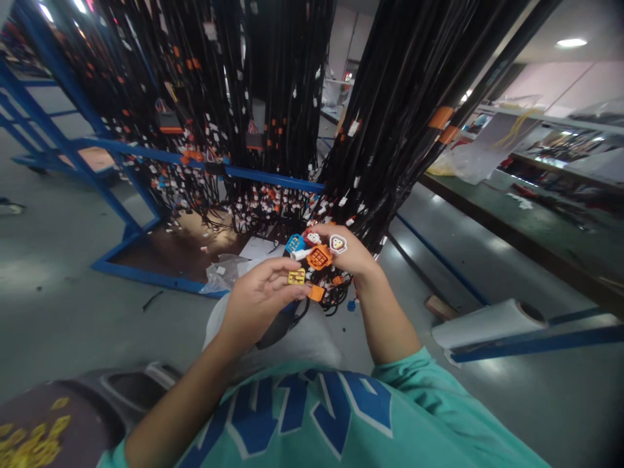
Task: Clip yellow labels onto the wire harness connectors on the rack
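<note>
My left hand (256, 296) is closed, with a small yellow connector piece (296, 277) pinched between thumb and fingertips. Just above it, my right hand (348, 253) is closed around a bunch of wire connectors. An orange connector (319, 257) faces me with its cavities showing. Beside it are a blue connector (294, 244), a white connector (338, 244) and a white tube-like piece (301, 254). Below them hangs an orange block (316, 293) close to my left fingertips. The wires behind the connectors are partly hidden by my right hand.
Black wire harnesses (385, 97) hang in thick bundles from a blue rack (273, 177). Loose yellow pieces (36, 442) lie at lower left. A clear plastic bag (224, 273) rests on the rack's base. To the right are a white film roll (487, 323) and a green-topped bench (536, 208).
</note>
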### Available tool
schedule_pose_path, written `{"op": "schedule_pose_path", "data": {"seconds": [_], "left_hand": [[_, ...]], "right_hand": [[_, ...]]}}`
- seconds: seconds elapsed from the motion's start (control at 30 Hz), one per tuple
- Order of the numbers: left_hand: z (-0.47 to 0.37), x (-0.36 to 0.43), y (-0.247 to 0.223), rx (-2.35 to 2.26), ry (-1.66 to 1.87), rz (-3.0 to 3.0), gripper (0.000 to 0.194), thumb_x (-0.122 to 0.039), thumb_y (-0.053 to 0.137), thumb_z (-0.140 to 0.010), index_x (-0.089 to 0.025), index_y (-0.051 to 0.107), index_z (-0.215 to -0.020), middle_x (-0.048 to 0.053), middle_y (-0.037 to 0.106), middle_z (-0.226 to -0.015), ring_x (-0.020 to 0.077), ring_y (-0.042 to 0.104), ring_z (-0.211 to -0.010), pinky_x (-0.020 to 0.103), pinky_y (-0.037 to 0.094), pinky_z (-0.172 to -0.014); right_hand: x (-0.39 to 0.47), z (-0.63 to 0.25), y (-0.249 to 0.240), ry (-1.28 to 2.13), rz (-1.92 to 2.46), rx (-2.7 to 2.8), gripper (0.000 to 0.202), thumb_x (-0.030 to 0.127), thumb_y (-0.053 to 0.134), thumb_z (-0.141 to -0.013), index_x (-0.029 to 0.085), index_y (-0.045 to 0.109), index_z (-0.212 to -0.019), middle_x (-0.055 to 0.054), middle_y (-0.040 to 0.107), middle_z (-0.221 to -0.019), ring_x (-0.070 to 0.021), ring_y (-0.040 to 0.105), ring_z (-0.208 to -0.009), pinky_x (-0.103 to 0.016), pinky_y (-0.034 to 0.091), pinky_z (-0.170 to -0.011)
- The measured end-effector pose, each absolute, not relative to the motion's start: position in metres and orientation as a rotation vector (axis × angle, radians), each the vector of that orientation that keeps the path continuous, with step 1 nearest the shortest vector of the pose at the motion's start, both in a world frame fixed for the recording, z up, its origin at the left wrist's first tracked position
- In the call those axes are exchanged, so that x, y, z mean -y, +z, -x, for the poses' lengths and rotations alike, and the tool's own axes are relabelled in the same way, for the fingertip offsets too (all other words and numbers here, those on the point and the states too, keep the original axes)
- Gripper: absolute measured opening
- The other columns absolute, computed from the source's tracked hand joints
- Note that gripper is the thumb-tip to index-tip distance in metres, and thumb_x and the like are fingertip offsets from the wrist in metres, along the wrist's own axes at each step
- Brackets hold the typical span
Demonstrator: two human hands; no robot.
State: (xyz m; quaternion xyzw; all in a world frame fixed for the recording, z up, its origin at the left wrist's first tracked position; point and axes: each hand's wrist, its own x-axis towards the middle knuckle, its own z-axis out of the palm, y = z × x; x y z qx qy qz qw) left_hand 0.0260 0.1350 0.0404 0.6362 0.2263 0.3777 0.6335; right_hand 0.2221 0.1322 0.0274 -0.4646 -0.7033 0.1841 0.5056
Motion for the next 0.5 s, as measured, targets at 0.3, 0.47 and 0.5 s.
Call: {"op": "schedule_pose_path", "data": {"seconds": [0.3,0.47,0.5], "left_hand": [[-0.024,-0.141,0.049,-0.535,0.992,-1.939,0.019,-0.022,0.061,-0.077,-0.017,0.056,-0.095,0.003,0.068,-0.081,0.0143,0.066,-0.072,0.026,0.054,-0.068],[-0.034,-0.148,0.054,-0.49,1.228,-2.383,0.011,-0.026,0.063,-0.077,-0.02,0.064,-0.086,0.001,0.066,-0.085,0.0156,0.06,-0.082,0.03,0.048,-0.077],[-0.036,-0.149,0.053,-0.486,1.262,-2.4,0.01,-0.026,0.063,-0.078,-0.021,0.065,-0.087,0.002,0.065,-0.085,0.0159,0.058,-0.084,0.03,0.047,-0.079]], "right_hand": [[-0.132,-0.224,0.029,0.469,1.077,1.742,0.015,0.02,0.056,-0.069,0.012,0.06,-0.081,-0.003,0.064,-0.078,-0.0136,0.057,-0.071,-0.023,0.043,-0.065],[-0.131,-0.222,0.031,0.528,1.081,1.713,0.016,0.019,0.057,-0.068,0.013,0.06,-0.082,-0.003,0.064,-0.08,-0.0134,0.057,-0.072,-0.023,0.043,-0.065],[-0.131,-0.221,0.031,0.53,1.079,1.713,0.015,0.02,0.057,-0.068,0.013,0.06,-0.081,-0.003,0.064,-0.079,-0.0134,0.056,-0.072,-0.023,0.043,-0.065]]}}
